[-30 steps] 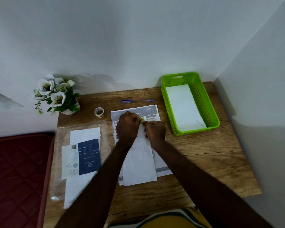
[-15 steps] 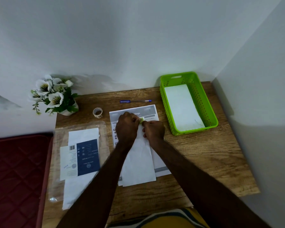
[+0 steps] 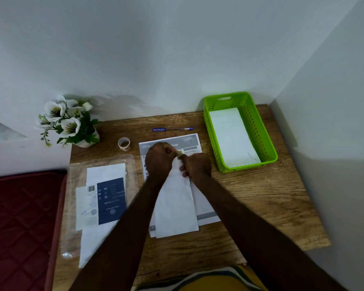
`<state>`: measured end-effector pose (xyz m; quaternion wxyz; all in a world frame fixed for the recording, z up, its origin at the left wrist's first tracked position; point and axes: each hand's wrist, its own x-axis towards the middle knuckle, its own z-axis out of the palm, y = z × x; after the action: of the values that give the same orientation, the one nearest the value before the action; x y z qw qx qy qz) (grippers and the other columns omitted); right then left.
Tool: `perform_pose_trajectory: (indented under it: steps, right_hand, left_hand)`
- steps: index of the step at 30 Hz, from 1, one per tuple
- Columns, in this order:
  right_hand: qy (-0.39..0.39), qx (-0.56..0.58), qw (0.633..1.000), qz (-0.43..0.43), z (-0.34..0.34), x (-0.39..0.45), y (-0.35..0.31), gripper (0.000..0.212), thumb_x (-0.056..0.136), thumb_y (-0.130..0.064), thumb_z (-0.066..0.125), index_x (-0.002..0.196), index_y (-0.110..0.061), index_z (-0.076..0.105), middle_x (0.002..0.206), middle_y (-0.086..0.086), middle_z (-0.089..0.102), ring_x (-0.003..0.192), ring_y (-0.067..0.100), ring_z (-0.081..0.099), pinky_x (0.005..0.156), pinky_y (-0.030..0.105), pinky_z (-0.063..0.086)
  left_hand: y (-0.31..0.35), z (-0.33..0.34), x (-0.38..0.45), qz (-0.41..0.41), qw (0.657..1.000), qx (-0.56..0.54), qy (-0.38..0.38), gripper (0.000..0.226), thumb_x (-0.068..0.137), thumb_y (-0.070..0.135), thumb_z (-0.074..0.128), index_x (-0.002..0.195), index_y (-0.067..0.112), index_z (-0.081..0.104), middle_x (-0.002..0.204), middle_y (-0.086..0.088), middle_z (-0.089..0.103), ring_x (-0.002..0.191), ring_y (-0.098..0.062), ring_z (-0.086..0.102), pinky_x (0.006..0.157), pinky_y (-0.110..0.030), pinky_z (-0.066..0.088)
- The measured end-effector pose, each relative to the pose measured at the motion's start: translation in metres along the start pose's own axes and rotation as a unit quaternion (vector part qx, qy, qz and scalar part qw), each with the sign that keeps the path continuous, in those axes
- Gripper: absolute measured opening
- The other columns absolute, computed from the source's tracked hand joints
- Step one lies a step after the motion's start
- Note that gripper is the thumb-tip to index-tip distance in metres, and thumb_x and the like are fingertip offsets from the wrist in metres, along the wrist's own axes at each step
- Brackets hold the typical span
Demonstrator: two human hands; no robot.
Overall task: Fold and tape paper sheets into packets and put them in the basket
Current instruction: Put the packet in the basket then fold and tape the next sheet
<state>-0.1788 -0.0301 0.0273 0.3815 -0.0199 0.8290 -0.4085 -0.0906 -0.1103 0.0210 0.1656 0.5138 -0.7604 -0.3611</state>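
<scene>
A folded white paper packet [image 3: 176, 208] lies lengthwise on a printed sheet [image 3: 192, 141] in the middle of the wooden table [image 3: 261, 202]. At the packet's far end, my left hand [image 3: 158, 160] and my right hand [image 3: 195, 165] meet over a small greenish piece of tape [image 3: 179, 153], each pinching it between thumb and fingers. The right hand's other fingers rest on the packet. A green plastic basket [image 3: 268, 143] stands at the back right, holding a white folded packet [image 3: 231, 135]. A small tape roll [image 3: 124, 143] sits left of the printed sheet.
A blue pen [image 3: 170, 129] lies behind the printed sheet. White flowers in a pot [image 3: 68, 122] stand at the back left corner. A clear plastic sleeve with white sheets and a blue leaflet [image 3: 105, 198] covers the left side. A dark red mattress [image 3: 19, 223] borders the table's left edge.
Both hands stay at the packet's far end with the tape between them. The view has shifted slightly; nothing else has moved.
</scene>
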Motion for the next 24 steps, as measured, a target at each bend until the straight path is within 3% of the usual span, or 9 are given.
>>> perform_pose_trajectory:
  steps: [6,10,15,19,22,24]
  right_hand:
    - [-0.053,0.010,0.998,0.031,-0.005,0.005,0.001,0.034,0.089,-0.030,0.074,0.087,0.004,0.071,0.066,0.011,0.071,0.033,0.014,0.054,0.033,0.014,0.032]
    - [-0.093,-0.018,0.994,0.051,-0.010,0.005,-0.006,0.028,0.096,-0.025,0.064,0.074,-0.007,0.062,0.067,0.008,0.068,0.041,0.013,0.052,0.038,0.016,0.032]
    - [-0.081,-0.009,0.995,0.055,-0.007,0.012,-0.006,0.047,0.088,-0.047,0.073,0.072,-0.005,0.064,0.067,0.011,0.072,0.042,0.016,0.060,0.040,0.019,0.042]
    - [-0.038,-0.015,0.999,0.029,0.003,0.019,-0.007,0.061,0.080,-0.056,0.078,0.075,0.003,0.065,0.061,0.014,0.070,0.048,0.023,0.069,0.057,0.033,0.062]
    - [-0.033,-0.033,0.999,0.020,0.008,0.025,0.000,0.068,0.082,-0.064,0.071,0.083,0.004,0.067,0.058,0.011,0.071,0.046,0.021,0.070,0.057,0.031,0.062]
    - [-0.038,-0.047,0.998,0.018,0.009,0.029,0.005,0.070,0.085,-0.067,0.064,0.086,0.003,0.069,0.057,0.009,0.072,0.047,0.020,0.071,0.065,0.035,0.064]
  left_hand:
    - [0.005,-0.004,0.001,-0.006,1.000,-0.013,0.011,0.009,0.089,0.021,0.077,0.094,0.013,0.080,0.093,0.000,0.077,0.081,-0.005,0.061,0.079,-0.023,0.044]
    - [0.003,-0.002,0.002,0.000,1.000,0.010,0.021,0.010,0.089,0.025,0.077,0.092,0.016,0.080,0.093,0.001,0.077,0.084,-0.006,0.063,0.077,-0.021,0.040]
    - [0.003,-0.002,-0.001,0.007,1.000,0.000,0.027,0.009,0.088,0.025,0.078,0.089,0.016,0.080,0.089,0.002,0.076,0.080,-0.005,0.062,0.067,-0.014,0.037]
    - [-0.001,-0.001,0.001,0.006,1.000,0.007,0.019,0.012,0.088,0.027,0.078,0.092,0.016,0.080,0.092,0.002,0.076,0.086,-0.012,0.068,0.078,-0.026,0.049]
    - [0.000,-0.001,0.000,0.010,1.000,0.009,0.020,0.009,0.088,0.025,0.078,0.091,0.017,0.079,0.092,0.001,0.076,0.086,-0.012,0.068,0.077,-0.025,0.047]
    - [0.000,-0.001,0.000,0.012,1.000,0.008,0.020,0.009,0.089,0.025,0.077,0.092,0.016,0.079,0.092,0.000,0.076,0.086,-0.011,0.067,0.078,-0.023,0.045]
